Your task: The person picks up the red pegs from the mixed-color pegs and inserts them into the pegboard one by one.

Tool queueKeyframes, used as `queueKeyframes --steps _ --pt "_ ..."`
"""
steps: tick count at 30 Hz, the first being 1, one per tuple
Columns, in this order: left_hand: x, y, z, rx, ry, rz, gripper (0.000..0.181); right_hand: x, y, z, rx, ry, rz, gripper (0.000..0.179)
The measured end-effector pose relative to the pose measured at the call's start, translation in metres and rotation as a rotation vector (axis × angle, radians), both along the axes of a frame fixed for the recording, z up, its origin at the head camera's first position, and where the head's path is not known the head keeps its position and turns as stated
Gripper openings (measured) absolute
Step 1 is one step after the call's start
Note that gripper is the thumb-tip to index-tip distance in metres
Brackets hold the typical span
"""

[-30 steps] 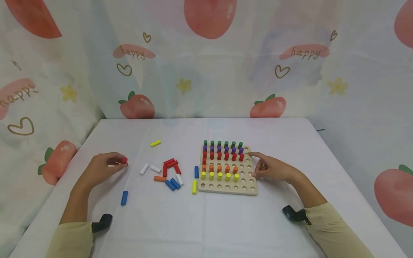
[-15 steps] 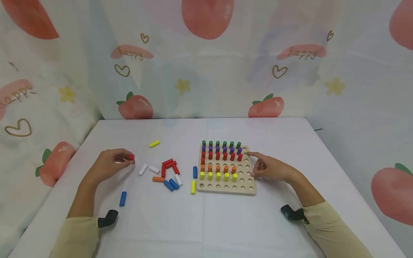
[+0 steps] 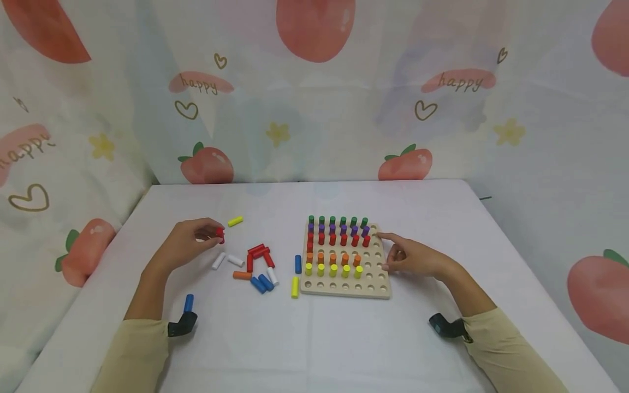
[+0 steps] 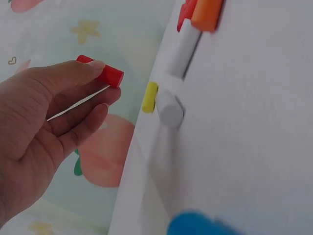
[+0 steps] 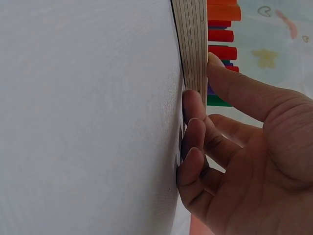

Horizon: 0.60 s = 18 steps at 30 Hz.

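My left hand point(image 3: 185, 243) pinches a red peg point(image 4: 113, 76) between thumb and fingers, above the table and left of the loose pegs. In the head view this red peg shows at the fingertips, near a yellow peg point(image 3: 235, 221) and a white peg point(image 3: 218, 261). The wooden pegboard point(image 3: 344, 287) lies flat, with rows of green, purple, red, orange and yellow pegs standing in its holes. At its right edge, my right hand point(image 3: 415, 256) holds the board. The right wrist view has the thumb at the top edge and curled fingers against the side.
Several loose red pegs point(image 3: 249, 263), an orange peg point(image 3: 242, 275) and blue pegs point(image 3: 266, 282) lie left of the board. Beside its left edge are a blue peg point(image 3: 297, 264) and a yellow peg point(image 3: 295, 287). Another blue peg point(image 3: 189, 303) lies near the left wrist.
My left hand has moved rightward and slightly away from me, carrying the red peg closer to the loose pegs. The right hand stays at the board's edge.
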<state>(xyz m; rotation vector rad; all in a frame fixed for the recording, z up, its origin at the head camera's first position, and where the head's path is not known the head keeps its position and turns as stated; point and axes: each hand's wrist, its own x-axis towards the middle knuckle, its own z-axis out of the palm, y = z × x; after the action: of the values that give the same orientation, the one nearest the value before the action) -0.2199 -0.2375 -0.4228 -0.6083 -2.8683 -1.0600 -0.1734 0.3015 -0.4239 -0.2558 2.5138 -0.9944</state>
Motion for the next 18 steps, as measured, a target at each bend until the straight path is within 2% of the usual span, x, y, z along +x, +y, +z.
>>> queueKeyframes --steps 8,18 --pt "-0.005 0.023 0.007 0.031 -0.004 -0.034 0.026 0.000 0.002 0.001 -0.005 0.008 0.012 0.083" --pt "-0.007 0.049 0.008 0.057 -0.008 -0.083 0.026 0.002 -0.001 0.002 -0.026 0.005 0.017 0.084"
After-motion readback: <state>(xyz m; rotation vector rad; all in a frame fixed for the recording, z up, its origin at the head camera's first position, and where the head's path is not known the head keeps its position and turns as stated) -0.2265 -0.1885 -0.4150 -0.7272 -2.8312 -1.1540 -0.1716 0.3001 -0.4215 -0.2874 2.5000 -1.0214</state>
